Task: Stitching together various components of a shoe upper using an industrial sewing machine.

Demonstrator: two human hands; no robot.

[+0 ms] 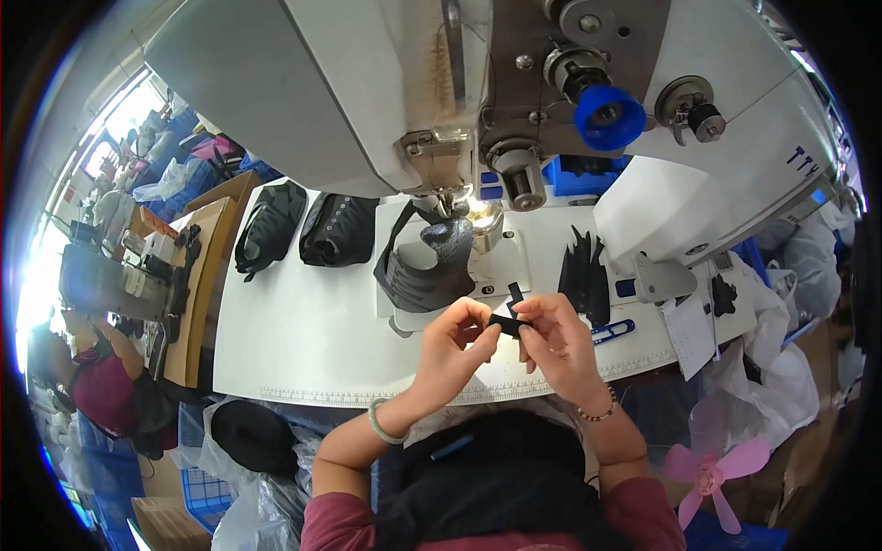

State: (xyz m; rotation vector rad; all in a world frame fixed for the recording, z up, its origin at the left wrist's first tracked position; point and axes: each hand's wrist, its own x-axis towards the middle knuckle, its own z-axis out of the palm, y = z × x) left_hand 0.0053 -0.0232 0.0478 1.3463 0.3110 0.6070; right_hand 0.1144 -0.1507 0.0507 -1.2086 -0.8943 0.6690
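Both hands meet over the front of a white sewing table, pinching one small black strip between them. My left hand grips its left end between thumb and fingers. My right hand closes on the other end, where part of the strip sticks up. Just beyond my left hand, a dark grey shoe upper rests under the sewing machine's head. Several black strips lie in a bunch beyond my right hand. Beside them is a pair of blue thread snips.
Two dark shoe uppers stand at the table's left. The machine arm overhangs the back and right. A pink fan stands low at right, near white plastic bags. Another person sits at far left.
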